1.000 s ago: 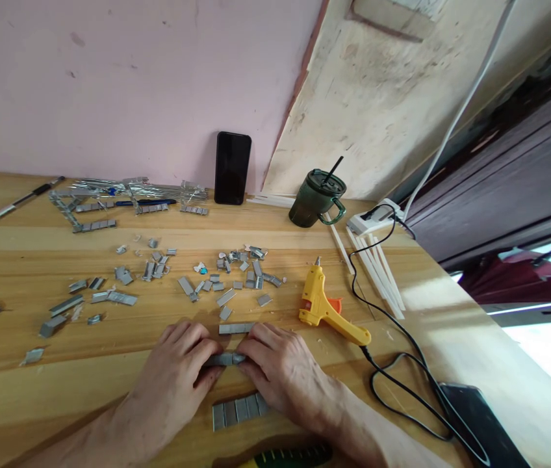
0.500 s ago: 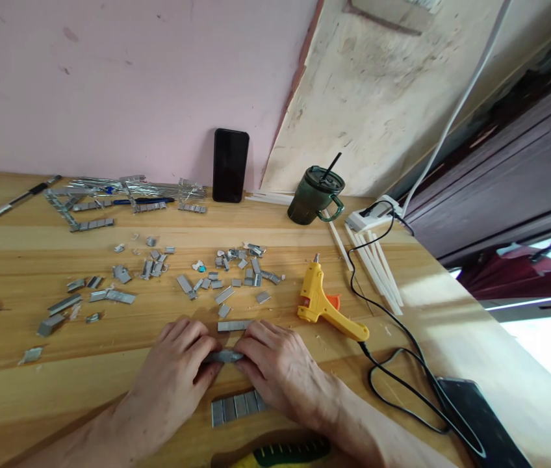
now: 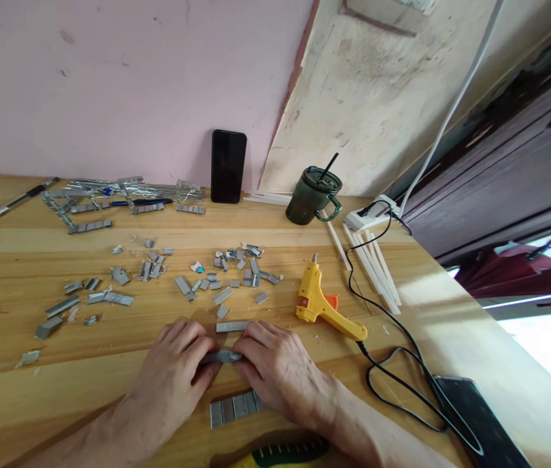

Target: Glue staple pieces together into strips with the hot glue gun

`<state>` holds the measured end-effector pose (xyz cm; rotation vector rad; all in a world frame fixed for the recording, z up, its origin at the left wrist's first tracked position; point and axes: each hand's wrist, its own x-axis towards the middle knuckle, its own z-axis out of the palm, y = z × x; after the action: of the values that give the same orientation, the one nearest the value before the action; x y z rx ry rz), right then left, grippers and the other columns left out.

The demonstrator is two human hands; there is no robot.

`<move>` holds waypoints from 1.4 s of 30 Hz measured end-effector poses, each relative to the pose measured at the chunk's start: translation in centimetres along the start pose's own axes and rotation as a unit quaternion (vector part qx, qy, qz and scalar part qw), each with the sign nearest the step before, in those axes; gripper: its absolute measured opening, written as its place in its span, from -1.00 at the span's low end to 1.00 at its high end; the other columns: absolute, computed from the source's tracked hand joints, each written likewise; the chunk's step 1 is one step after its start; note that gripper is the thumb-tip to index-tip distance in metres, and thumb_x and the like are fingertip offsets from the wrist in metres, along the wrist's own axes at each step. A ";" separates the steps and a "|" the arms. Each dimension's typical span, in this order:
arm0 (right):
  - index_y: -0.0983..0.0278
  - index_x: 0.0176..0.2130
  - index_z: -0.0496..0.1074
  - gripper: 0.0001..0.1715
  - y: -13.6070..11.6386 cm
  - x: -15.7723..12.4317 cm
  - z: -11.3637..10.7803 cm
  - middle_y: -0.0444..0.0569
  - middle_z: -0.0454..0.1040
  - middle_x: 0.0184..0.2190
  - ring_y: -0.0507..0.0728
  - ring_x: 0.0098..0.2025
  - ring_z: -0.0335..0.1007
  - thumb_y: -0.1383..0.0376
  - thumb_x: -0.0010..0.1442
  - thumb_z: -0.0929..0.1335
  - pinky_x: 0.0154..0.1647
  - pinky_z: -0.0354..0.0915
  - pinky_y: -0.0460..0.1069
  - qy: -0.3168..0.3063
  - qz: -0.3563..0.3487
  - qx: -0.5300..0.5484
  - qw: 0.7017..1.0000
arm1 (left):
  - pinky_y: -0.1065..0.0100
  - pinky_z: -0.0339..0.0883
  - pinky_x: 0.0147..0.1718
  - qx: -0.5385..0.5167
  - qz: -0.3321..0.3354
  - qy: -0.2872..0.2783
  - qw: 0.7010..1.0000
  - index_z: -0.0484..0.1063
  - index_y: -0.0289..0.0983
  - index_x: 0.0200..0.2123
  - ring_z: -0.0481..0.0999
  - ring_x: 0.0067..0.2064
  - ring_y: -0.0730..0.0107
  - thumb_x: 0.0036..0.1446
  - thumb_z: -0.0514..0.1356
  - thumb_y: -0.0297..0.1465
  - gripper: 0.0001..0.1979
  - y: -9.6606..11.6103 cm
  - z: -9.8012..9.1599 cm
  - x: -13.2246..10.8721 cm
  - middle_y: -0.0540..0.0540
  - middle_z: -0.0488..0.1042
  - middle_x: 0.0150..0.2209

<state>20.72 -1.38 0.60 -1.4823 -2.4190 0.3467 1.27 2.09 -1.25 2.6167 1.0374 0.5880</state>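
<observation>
Grey metal strip (image 3: pixel 221 357) pinched by my left fingers (image 3: pixel 201 349) and right fingers (image 3: pixel 250 350); I'm probably aligning it, so the next move needs even pressure.

Strip (image 3: pixel 221 357) between left hand (image 3: pixel 171 370) and right hand (image 3: pixel 278 364): metal in appearance, dull sheen. Tabletop (image 3: pixel 85 367) beneath the hands: wood, visible grain, smooth, satin finish. Glue gun (image 3: pixel 310 292), beyond and right of the right hand: smooth plastic body, metal nozzle (image 3: pixel 314 259). Phone (image 3: pixel 228 166), beyond the hands: glossy face. Wall (image 3: pixel 110 91) behind it: matt, scuffed.
</observation>
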 end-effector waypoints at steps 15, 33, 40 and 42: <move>0.28 -0.16 0.44 -0.75 2.5 -1.4 -6.5 0.00 0.50 -0.27 0.21 -0.23 0.44 0.38 0.09 0.42 -0.31 0.36 0.04 0.029 0.089 -0.103 0.990 | 0.35 0.38 -0.39 -0.113 -0.027 0.107 0.987 0.41 -0.16 -0.33 0.48 -0.36 0.34 0.11 0.19 -0.43 -0.96 -0.2 -0.7 -0.1 0.03 0.45 -0.39; 0.22 -0.03 0.41 -0.57 6.2 -4.5 -8.0 0.02 0.49 -0.14 0.25 -0.06 0.41 0.14 0.11 0.34 -0.06 0.28 0.11 0.063 0.252 0.267 0.928 | 0.45 0.39 -0.36 -0.199 -0.077 0.150 0.965 0.38 -0.13 -0.29 0.47 -0.35 0.43 0.15 0.16 -0.44 -0.92 0.1 -1.1 -0.4 0.05 0.42 -0.36; 0.30 -0.17 0.50 -0.31 2.8 -5.2 -6.5 0.13 0.51 -0.29 0.27 -0.25 0.45 -0.21 0.05 0.31 -0.17 0.31 0.13 -0.015 0.190 0.649 0.736 | 0.46 0.42 -0.35 -0.199 -0.072 0.161 0.964 0.37 -0.12 -0.27 0.48 -0.31 0.42 0.15 0.16 -0.44 -0.90 0.3 -1.7 -0.4 0.04 0.42 -0.33; 0.32 -0.20 0.50 -0.29 2.5 -5.3 -5.5 0.09 0.50 -0.37 0.20 -0.34 0.44 -0.24 0.05 0.30 -0.24 0.31 0.07 -0.024 0.196 0.670 0.716 | 0.46 0.42 -0.36 -0.195 -0.072 0.161 0.965 0.37 -0.12 -0.27 0.48 -0.32 0.42 0.15 0.15 -0.45 -0.90 0.3 -1.6 -0.4 0.04 0.42 -0.33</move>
<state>27.05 -4.70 4.22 -1.0986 -1.0667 1.7371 0.40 1.77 0.19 2.1269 1.0614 1.0854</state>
